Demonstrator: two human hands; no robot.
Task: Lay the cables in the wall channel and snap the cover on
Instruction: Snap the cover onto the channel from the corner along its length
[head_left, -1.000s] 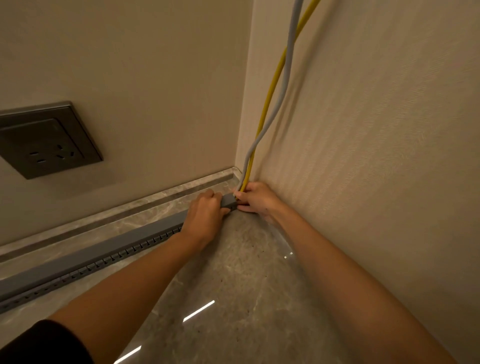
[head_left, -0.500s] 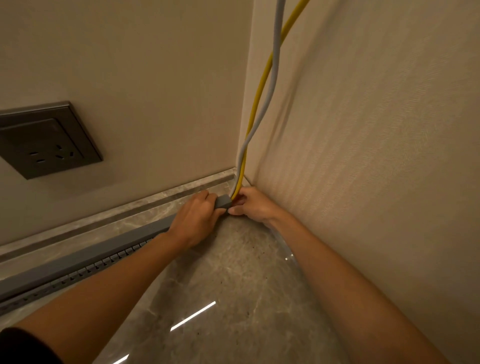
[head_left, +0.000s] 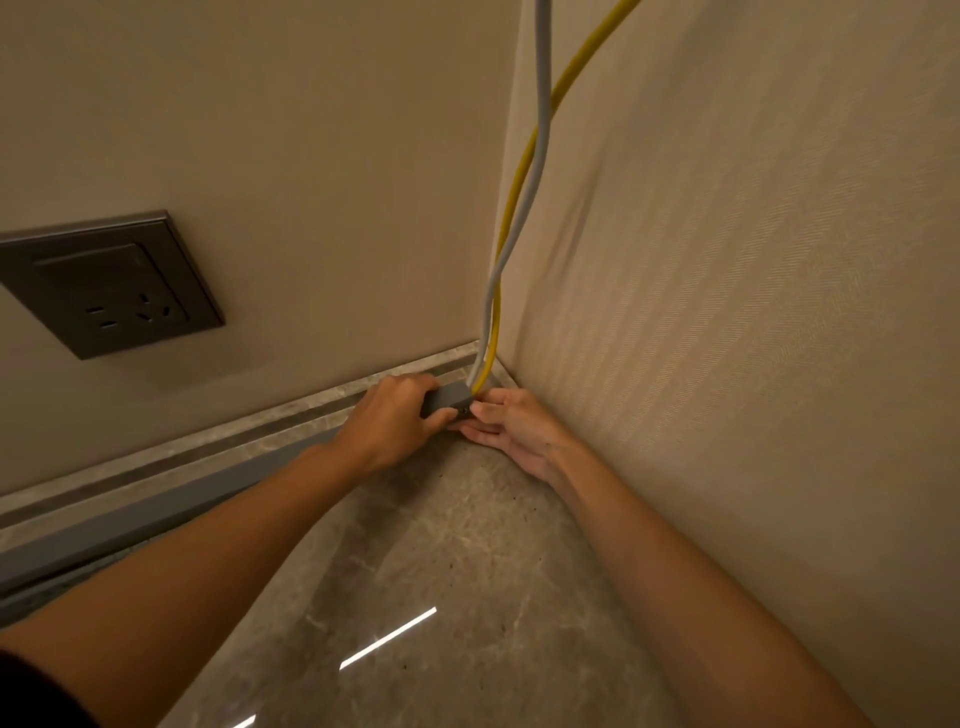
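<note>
A grey wall channel runs along the skirting from the lower left to the room corner. Its grey cover shows at the corner end. My left hand is clamped over that end, fingers on top and thumb at the front. My right hand lies against the channel's end, fingertips at the spot where the cables come out. A yellow cable and a grey cable rise from there up the corner and leave the frame at the top. The channel's inside is hidden.
A dark wall socket sits on the left wall above the channel. A textured wall stands close on the right. The polished stone floor reflects strip lights. A stone skirting runs behind the channel.
The slotted side of the channel visible a second ago is hidden now behind my left arm. Both cables have swung left toward the corner. My hands stay at the channel's end.
</note>
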